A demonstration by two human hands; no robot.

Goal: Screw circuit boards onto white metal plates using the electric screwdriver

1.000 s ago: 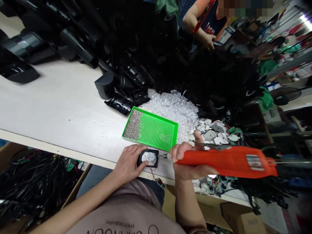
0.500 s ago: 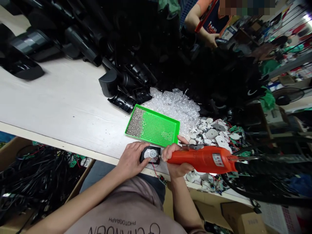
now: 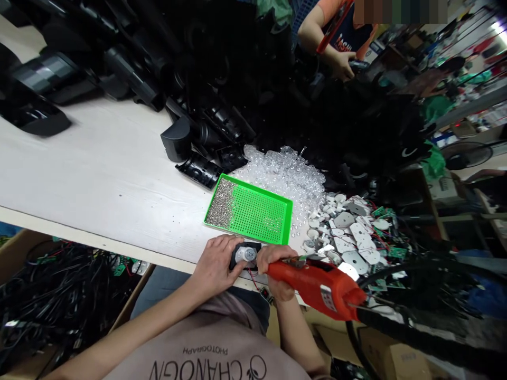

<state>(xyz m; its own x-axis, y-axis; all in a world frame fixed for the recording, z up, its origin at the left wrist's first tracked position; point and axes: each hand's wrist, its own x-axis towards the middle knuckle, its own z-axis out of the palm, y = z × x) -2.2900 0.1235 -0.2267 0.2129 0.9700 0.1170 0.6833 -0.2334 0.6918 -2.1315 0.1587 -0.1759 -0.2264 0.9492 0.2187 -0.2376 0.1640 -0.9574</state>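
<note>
A small black housing with a white round part (image 3: 246, 255) lies at the table's near edge. My left hand (image 3: 216, 264) rests on its left side, fingers curled over it, holding it down. My right hand (image 3: 275, 264) is wrapped round the front of an orange electric screwdriver (image 3: 317, 285), whose tip points down at the housing's right side. A thick black cable runs from the tool's rear to the right. Thin red and black wires hang from the housing over the table edge.
A green perforated tray (image 3: 253, 211) with a heap of small screws at its left end stands just behind the housing. Behind it lies a pile of clear plastic pieces (image 3: 285, 171); white and grey plates with circuit boards (image 3: 348, 232) at right. Black plastic casings (image 3: 198, 142) fill the back. Another person (image 3: 336, 37) works opposite.
The orange screwdriver has swung from lying level at the right to tilted steeply, and its tip has come down onto the housing. My left hand has kept its hold.
</note>
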